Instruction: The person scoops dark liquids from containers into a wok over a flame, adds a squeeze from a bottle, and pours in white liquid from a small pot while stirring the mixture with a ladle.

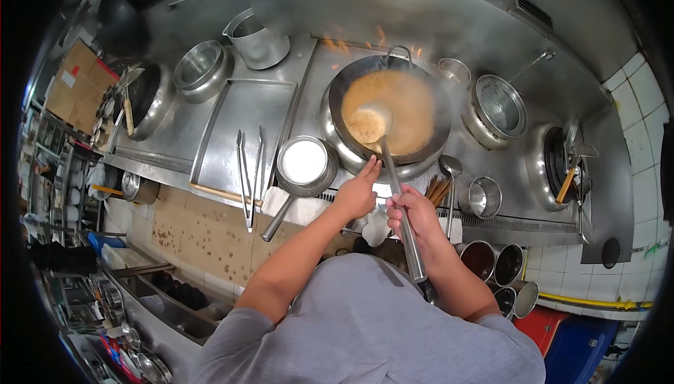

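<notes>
My right hand is wrapped round the long metal handle of a ladle. The ladle's round bowl lies in the bubbling, tan liquid that fills a dark wok. Close to the wok's near rim, my left hand reaches forward with fingers stretched out, the fingertips right at the rim. Steam drifts over the wok, and flames show behind it. To the left of the wok sits a small pan with white contents, its handle angled toward me.
Long tongs lie across a metal tray on the left. A lidless pot stands at the back. On the right are a strainer on a pot, a metal cup and another wok. White cloths line the front edge.
</notes>
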A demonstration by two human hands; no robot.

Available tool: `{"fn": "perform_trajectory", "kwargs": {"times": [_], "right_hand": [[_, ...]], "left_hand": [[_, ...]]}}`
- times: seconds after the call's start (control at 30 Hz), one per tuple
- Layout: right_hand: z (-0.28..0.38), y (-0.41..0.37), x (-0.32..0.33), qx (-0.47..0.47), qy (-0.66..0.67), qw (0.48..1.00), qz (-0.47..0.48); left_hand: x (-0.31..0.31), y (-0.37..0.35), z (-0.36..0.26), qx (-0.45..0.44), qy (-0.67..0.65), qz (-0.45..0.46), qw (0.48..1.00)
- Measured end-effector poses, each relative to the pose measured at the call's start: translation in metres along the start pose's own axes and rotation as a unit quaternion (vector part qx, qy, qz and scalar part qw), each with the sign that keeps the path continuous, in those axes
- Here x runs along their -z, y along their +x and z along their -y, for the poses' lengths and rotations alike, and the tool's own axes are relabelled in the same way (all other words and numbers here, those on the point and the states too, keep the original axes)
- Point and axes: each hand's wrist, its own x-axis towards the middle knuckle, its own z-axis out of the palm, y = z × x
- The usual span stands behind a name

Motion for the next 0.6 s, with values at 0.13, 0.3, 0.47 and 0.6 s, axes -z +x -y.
{"fn": "perform_trajectory", "kwargs": {"times": [0.13,0.3,0.47,0.6], "right_hand": [[0.016,0.016,0.006,-0.05,0.144,0.982,0.113],[0.039,0.013,0.031,-0.085,0.272,0.938,0.196],[0.071,-0.033,0.076,-0.023,0.295,0.925,0.239],[0.091,-0.079,0.116,0.091,0.213,0.956,0.182]], "left_hand": [[-0.003,0.0,0.0,-0.002,0.001,-0.003,1.0],[-0.005,0.0,-0.001,-0.019,0.011,-0.032,0.999],[0.003,0.001,-0.014,0.029,-0.001,0.009,1.0],[-0.009,0.002,-0.007,0.023,-0.025,-0.011,0.999]]}}
